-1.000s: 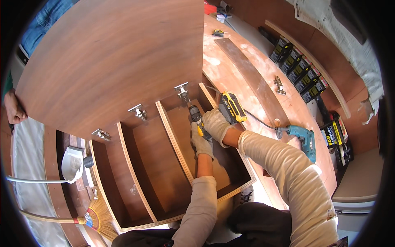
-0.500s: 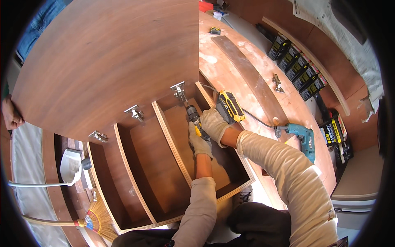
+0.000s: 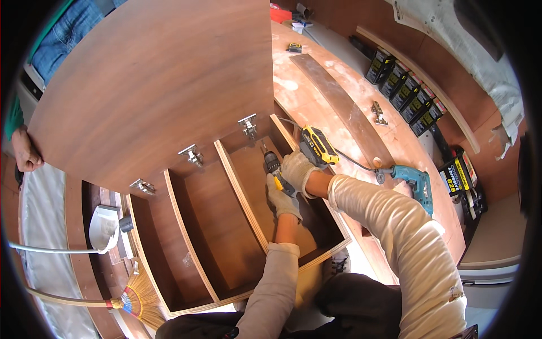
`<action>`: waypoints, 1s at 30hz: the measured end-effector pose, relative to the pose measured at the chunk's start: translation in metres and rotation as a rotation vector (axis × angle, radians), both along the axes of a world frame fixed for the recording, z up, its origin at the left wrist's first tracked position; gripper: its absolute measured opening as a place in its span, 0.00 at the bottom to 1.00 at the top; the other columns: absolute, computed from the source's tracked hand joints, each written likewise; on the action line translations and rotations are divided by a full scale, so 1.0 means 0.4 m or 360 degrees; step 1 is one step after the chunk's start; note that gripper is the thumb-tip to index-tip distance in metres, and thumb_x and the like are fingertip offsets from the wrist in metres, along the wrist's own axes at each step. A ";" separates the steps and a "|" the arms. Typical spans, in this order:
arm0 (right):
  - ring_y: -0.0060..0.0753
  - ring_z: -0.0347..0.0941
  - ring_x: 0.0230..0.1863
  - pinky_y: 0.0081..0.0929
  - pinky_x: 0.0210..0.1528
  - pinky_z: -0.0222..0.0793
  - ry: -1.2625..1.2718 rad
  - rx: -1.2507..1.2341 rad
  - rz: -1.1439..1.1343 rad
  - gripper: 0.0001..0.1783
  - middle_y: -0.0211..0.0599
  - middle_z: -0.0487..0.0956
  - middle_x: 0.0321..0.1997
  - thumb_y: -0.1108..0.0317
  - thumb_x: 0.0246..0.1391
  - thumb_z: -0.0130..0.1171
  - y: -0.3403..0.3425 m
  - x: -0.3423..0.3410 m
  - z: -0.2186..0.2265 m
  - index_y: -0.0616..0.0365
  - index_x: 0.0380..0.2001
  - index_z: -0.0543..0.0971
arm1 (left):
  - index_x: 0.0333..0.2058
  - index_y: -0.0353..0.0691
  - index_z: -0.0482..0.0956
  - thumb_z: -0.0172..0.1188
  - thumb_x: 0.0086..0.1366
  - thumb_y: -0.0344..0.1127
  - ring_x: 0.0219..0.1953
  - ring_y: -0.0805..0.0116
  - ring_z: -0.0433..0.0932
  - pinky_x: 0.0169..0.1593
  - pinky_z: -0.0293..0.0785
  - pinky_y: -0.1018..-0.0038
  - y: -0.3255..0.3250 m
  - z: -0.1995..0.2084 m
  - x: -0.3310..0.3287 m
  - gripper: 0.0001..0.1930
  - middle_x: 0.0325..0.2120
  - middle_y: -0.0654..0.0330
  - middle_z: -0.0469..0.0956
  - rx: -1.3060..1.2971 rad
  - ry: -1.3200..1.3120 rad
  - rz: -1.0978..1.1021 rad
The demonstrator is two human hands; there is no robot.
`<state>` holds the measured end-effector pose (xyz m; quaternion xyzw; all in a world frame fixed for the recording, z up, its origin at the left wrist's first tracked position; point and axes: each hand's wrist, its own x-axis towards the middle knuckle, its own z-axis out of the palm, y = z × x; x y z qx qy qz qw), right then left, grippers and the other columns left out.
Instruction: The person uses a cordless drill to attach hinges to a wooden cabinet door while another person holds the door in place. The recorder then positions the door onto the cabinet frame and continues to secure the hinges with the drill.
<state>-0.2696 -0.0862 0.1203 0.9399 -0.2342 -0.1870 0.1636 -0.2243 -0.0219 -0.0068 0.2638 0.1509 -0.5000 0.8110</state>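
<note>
My gloved right hand (image 3: 297, 170) is wrapped round the handle of a cordless drill (image 3: 272, 163) with a yellow and black battery (image 3: 319, 146). Just below it, my gloved left hand (image 3: 282, 199) grips the drill's body. The bit points up and left toward a metal hinge (image 3: 247, 125), with a gap showing between them. That hinge and two more, a middle hinge (image 3: 192, 154) and a left hinge (image 3: 143, 186), join a large brown wooden door panel (image 3: 164, 73) to an open cabinet (image 3: 254, 229) with plywood dividers.
Another person's hand (image 3: 26, 151) holds the panel's left edge. A teal corded power tool (image 3: 415, 185), a loose hinge (image 3: 379, 113), a tape measure (image 3: 294, 48) and a long wooden strip (image 3: 341, 104) lie at right. Several dark boxes (image 3: 405, 90) stand beyond; a broom (image 3: 142, 296) and dustpan (image 3: 104, 229) are left.
The drill bit has come away from the rightmost hinge, and both hands have drawn the drill slightly down and right. More of the other person's hand and arm shows at left.
</note>
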 end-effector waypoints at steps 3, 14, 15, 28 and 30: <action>0.43 0.81 0.38 0.38 0.38 0.74 -0.0091 -0.0029 0.0134 0.13 0.46 0.82 0.36 0.65 0.51 0.62 0.018 -0.028 -0.018 0.61 0.37 0.84 | 0.44 0.44 0.81 0.60 0.73 0.50 0.32 0.74 0.81 0.36 0.81 0.74 0.010 0.017 -0.022 0.15 0.34 0.66 0.83 0.0045 0.0016 0.0040; 0.50 0.83 0.39 0.41 0.43 0.76 -0.0292 0.0185 -0.0153 0.19 0.51 0.82 0.39 0.68 0.43 0.65 -0.016 -0.051 0.033 0.64 0.40 0.80 | 0.47 0.41 0.79 0.60 0.73 0.53 0.32 0.72 0.81 0.35 0.81 0.74 -0.006 0.060 0.023 0.20 0.35 0.62 0.81 0.0084 -0.0146 -0.0077; 0.50 0.83 0.40 0.41 0.43 0.76 -0.0280 0.0194 -0.0147 0.19 0.51 0.82 0.39 0.68 0.43 0.65 -0.016 -0.042 0.040 0.64 0.40 0.80 | 0.48 0.41 0.79 0.59 0.73 0.53 0.32 0.72 0.81 0.35 0.81 0.74 -0.011 0.057 0.027 0.20 0.35 0.62 0.81 0.0099 -0.0121 -0.0037; 0.51 0.82 0.39 0.43 0.43 0.76 -0.0310 0.0228 -0.0065 0.18 0.52 0.82 0.39 0.69 0.44 0.64 -0.033 -0.023 0.062 0.65 0.41 0.80 | 0.47 0.42 0.79 0.59 0.73 0.53 0.33 0.73 0.81 0.35 0.82 0.74 -0.027 0.060 0.037 0.19 0.36 0.63 0.81 0.0127 -0.0087 0.0022; 0.51 0.82 0.39 0.43 0.43 0.76 -0.0314 0.0223 -0.0068 0.18 0.52 0.82 0.39 0.69 0.44 0.64 -0.033 -0.016 0.063 0.64 0.41 0.80 | 0.47 0.42 0.79 0.59 0.73 0.53 0.33 0.73 0.81 0.35 0.82 0.74 -0.027 0.050 0.044 0.19 0.36 0.64 0.81 0.0133 -0.0090 0.0032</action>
